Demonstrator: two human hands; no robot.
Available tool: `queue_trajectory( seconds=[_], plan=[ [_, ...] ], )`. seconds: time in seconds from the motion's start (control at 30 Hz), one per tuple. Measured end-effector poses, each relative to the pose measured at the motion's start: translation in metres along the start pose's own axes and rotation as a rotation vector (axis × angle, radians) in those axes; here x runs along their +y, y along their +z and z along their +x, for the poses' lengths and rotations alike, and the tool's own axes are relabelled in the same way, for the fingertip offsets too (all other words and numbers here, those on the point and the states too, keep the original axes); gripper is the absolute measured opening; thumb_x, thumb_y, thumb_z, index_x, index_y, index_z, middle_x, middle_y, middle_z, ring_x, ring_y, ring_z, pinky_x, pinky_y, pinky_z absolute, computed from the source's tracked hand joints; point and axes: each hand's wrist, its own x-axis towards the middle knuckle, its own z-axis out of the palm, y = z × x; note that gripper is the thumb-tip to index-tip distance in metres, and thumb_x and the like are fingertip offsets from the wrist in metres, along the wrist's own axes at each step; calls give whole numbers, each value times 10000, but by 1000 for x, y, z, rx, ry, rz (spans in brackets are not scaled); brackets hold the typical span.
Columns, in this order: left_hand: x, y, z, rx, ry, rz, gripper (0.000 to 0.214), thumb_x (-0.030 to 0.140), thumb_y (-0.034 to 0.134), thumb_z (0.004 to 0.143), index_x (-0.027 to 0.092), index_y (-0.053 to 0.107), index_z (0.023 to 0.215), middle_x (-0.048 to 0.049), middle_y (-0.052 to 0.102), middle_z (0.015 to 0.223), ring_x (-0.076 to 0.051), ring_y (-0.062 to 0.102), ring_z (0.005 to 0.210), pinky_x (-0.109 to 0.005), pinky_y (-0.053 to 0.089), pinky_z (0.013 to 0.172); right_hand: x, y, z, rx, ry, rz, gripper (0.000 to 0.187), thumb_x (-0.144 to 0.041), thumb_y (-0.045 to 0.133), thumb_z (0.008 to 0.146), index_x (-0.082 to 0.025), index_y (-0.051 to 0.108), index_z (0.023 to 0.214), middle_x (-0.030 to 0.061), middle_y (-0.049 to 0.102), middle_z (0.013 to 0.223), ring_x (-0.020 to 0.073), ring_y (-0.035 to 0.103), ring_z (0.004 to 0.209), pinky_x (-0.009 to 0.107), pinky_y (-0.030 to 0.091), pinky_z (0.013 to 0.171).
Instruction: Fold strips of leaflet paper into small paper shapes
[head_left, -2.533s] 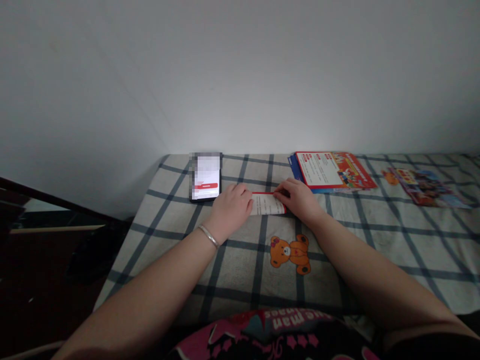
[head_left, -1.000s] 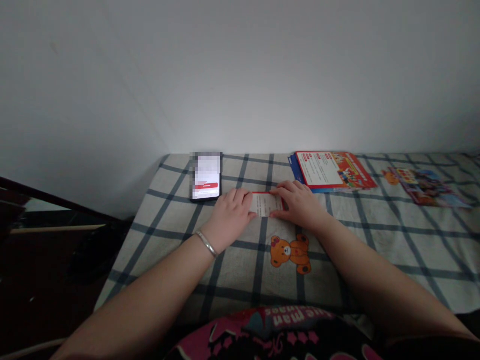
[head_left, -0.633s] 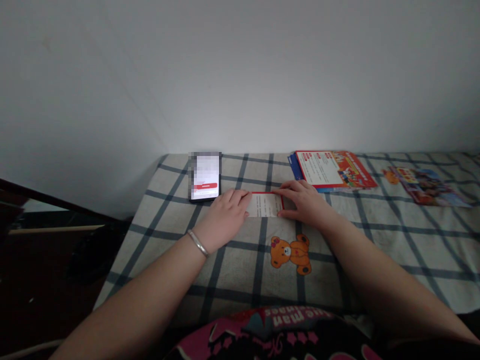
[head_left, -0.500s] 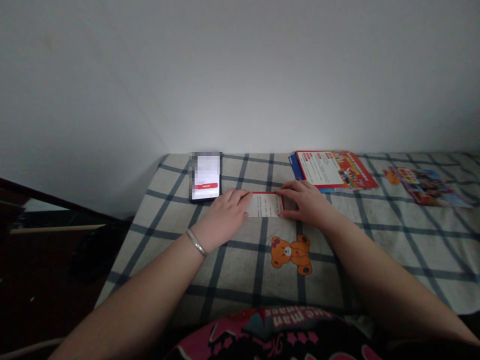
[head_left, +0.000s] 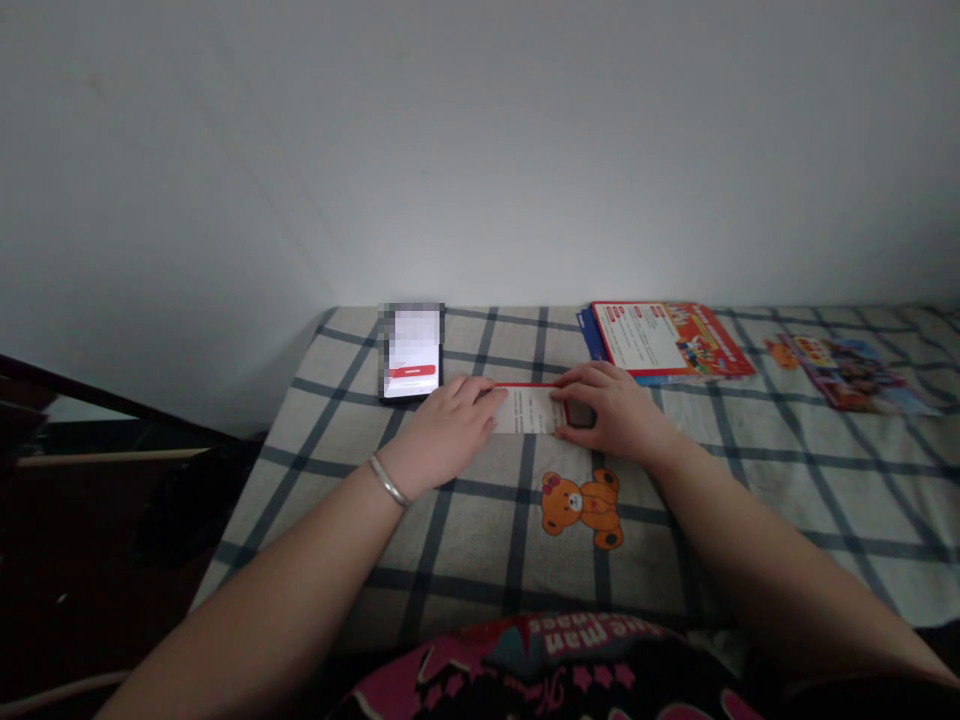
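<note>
Pressing down on the left end of a small white paper slip with a red border (head_left: 531,410), the left hand (head_left: 450,425) lies palm down and nearly flat, its fingers stretched out together over the paper, gripping nothing. A thin silver bangle (head_left: 388,480) circles that wrist. The right hand (head_left: 611,415) sits at the slip's right end, fingers arched over the red edge and thumb drawn in on the near side. A dark gap shows under the curled fingers, and whether they actually pinch the edge cannot be told.

The slip lies flat between the two hands on a pale checked sheet with dark blue-grey lines (head_left: 750,470), roughly in the middle of the scene. Just nearer than the slip, an orange teddy bear (head_left: 581,505) is printed on the sheet.

Far left of the hands lies a black smartphone with a lit white screen and a red bar (head_left: 411,355), just beside the left fingertips but apart from them. Far right of the right hand rests a red and white printed booklet (head_left: 667,340), on top of a blue-edged one (head_left: 589,335). A colourful glossy leaflet (head_left: 847,372) lies further right, well apart. A plain grey-white wall (head_left: 480,150) rises behind the sheet.
</note>
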Motion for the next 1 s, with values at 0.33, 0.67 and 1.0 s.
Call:
queue_trajectory(
  seconds=[0.33, 0.67, 1.0],
  plan=[
    [13, 5, 10, 66, -106, 41, 287, 372, 586, 898, 163, 595, 1094, -102, 575, 1088, -263, 509, 1022, -406, 444, 906, -30, 6, 8, -57, -158, -92, 218, -305, 540, 917, -210, 683, 1050, 61, 691, 1059, 235, 598, 1017, 369, 463, 862],
    [12, 6, 14, 108, 79, -67, 210, 358, 539, 946, 205, 681, 964, -56, 644, 1074, -242, 529, 1094, -408, 442, 937, -39, 13, 7, 33, -107, -256, 227, -243, 459, 921, -192, 664, 838, 44, 692, 811, 173, 610, 708, 316, 372, 616],
    [14, 12, 16, 399, 91, -86, 158, 244, 541, 930, 174, 632, 822, -23, 652, 820, -178, 596, 755, -321, 452, 671, -40, 13, 9, 306, -50, -38, 106, -167, 550, 828, -195, 642, 871, 46, 711, 850, 177, 634, 739, 289, 447, 649]
  ],
)
